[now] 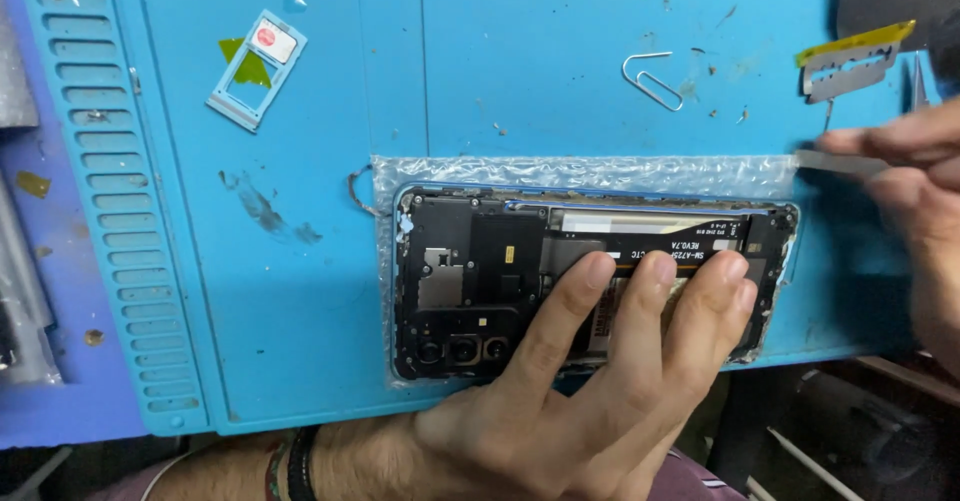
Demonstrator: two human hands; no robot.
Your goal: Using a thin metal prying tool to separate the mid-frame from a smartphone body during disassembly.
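An opened phone [480, 261] lies back-up on a sheet of bubble wrap [600, 173] on a blue work mat [330, 291]; its dark inner boards, a flex cable and camera lenses are exposed. My left hand [590, 381] presses flat on the phone's right half, three fingers spread over the middle. My right hand [915, 176] is at the right edge of the view, pinching a thin flat metal tool [835, 161] whose tip is just beyond the phone's upper right corner.
A card tray [256, 69] lies on the mat at upper left. A paper clip [652, 81] sits above the phone. A metal blade with yellow tape [850, 61] rests at upper right. The mat's slotted rim [120, 211] runs down the left.
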